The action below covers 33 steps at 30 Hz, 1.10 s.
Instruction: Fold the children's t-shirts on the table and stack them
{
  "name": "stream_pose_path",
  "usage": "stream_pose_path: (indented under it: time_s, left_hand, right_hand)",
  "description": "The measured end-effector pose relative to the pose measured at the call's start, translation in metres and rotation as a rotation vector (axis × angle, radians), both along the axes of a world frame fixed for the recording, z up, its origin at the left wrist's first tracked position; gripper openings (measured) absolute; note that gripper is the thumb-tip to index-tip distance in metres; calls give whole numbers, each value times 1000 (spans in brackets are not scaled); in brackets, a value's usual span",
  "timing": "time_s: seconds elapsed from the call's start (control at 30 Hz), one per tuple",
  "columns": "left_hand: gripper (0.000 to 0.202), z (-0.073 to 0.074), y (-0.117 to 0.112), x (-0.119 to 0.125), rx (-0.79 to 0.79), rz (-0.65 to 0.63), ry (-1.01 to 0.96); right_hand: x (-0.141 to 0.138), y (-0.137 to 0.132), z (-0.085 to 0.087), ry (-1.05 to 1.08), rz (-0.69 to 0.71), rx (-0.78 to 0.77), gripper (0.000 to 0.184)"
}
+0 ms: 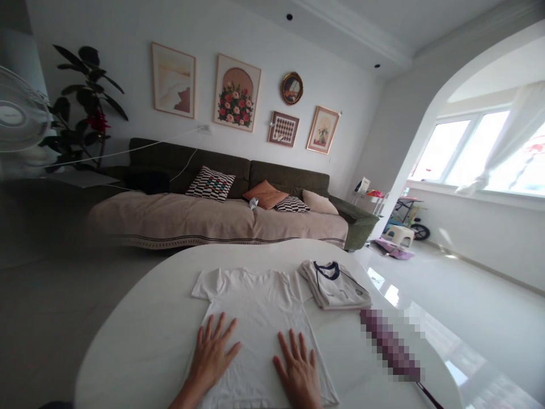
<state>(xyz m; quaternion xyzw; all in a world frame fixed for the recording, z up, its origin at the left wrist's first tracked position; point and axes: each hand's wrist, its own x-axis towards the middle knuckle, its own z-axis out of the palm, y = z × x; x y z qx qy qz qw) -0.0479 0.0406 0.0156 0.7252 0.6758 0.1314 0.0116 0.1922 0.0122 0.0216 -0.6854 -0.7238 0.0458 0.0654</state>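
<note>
A white T-shirt (251,295) lies spread flat on a white oval table (145,335), its collar pointing away from me. My left hand (213,355) rests flat on the shirt's lower left part, fingers spread. My right hand (300,372) lies flat on the lower right part, fingers also stretched out. Neither hand holds anything. To the right of the shirt sits a folded white garment with a dark collar (336,284).
A blurred-out strip (389,343) lies on the table's right side. Behind the table stands a long dark sofa (221,210) with a beige cover and several cushions. A fan (21,113) and a tall plant (85,108) stand at left. Glossy floor and windows are at right.
</note>
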Motion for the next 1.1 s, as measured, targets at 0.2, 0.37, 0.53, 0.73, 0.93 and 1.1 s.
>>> stream_pose_path:
  time_s: [0.2,0.37,0.53,0.73,0.93,1.1]
  left_hand:
    - [54,1,0,1,-8,7,-6]
    - [54,3,-2,1,-14,7,-3]
    - [54,3,-1,1,-33,15,7]
    - [56,-3,-24,-3,-59,76,-7]
    - [41,13,-10,-7,-127,186,-24]
    - [45,32,76,3,87,108,-8]
  right_hand:
    - [0,2,0,4,-6,-27,58]
    - [-1,2,2,0,-16,-32,59]
    - [-1,0,5,-4,-25,-50,60]
    - [2,2,-2,21,28,-86,60]
    - [7,7,-1,64,140,-207,56]
    - [11,68,29,135,146,81,47]
